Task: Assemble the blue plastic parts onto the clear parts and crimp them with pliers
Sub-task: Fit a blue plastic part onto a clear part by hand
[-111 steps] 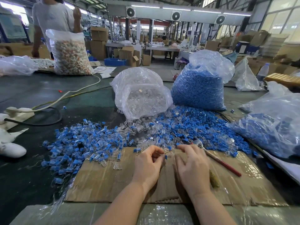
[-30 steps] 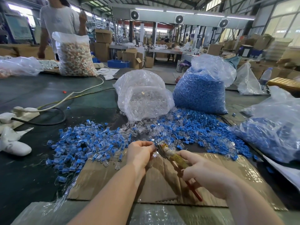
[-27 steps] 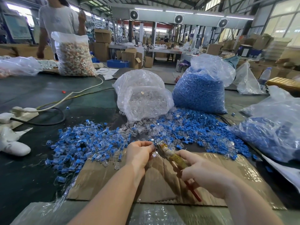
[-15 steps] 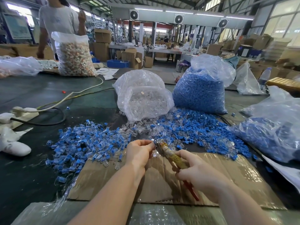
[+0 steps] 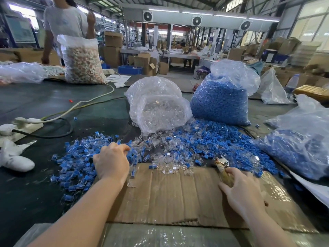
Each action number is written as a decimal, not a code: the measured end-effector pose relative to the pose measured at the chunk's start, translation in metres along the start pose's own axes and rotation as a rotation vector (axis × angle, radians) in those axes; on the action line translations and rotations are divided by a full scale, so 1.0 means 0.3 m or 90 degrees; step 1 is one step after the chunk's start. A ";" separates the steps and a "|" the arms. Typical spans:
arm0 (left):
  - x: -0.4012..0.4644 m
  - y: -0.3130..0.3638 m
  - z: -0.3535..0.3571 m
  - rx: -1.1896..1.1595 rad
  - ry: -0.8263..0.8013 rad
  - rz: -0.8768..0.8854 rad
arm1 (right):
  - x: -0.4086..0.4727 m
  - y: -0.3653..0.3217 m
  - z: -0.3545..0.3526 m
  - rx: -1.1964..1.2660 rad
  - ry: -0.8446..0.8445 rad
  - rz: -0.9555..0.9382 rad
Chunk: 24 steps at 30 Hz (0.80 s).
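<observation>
Left hand [image 5: 111,162] curled over assembled pile [image 5: 78,163] left of cardboard [image 5: 178,193], can't tell if holding; drop clear; right hand [image 5: 242,191] grips pliers [image 5: 223,169], keep ready

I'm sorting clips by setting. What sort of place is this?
Most likely a factory assembly hall. Bulk bags of blue parts and clear parts sit on a long work table, stacked cardboard boxes stand behind, and fans hang under a high roof.

Pliers [image 5: 224,171] handles hidden under right hand [image 5: 244,192]
</observation>
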<state>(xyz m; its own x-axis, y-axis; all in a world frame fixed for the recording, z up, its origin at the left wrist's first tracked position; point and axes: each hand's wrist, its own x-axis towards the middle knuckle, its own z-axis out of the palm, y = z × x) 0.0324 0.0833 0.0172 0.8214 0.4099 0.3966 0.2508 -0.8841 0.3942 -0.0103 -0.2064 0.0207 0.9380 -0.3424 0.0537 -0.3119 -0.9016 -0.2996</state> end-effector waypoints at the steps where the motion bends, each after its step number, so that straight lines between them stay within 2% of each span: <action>1: -0.001 -0.011 0.008 0.009 -0.007 0.001 | 0.000 0.005 0.006 -0.003 0.003 -0.002; 6: -0.014 -0.013 0.024 0.031 -0.022 0.000 | 0.007 0.014 0.014 -0.027 0.001 -0.013; 9: -0.033 0.030 0.024 -0.005 -0.002 0.019 | 0.016 0.003 0.004 -0.051 -0.022 -0.006; 12: -0.076 0.106 0.032 -0.112 -0.008 0.092 | 0.021 -0.026 -0.001 -0.094 0.012 -0.028; 16: -0.165 0.215 0.069 -0.230 -0.096 0.232 | 0.034 -0.087 0.020 -0.062 0.080 -0.118; 20: -0.241 0.280 0.111 -0.251 -0.163 0.316 | 0.071 -0.143 0.054 -0.044 0.094 -0.169; 24: -0.265 0.280 0.142 -0.194 -0.188 0.364 | 0.110 -0.174 0.086 -0.086 0.079 -0.198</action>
<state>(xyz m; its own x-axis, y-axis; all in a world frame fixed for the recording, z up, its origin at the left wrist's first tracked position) 0.0099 -0.0330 -0.0165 0.8969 -0.2162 0.3857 -0.3799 -0.8230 0.4223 0.0409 -0.1639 0.0136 0.9684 -0.0686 0.2399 -0.0398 -0.9916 -0.1229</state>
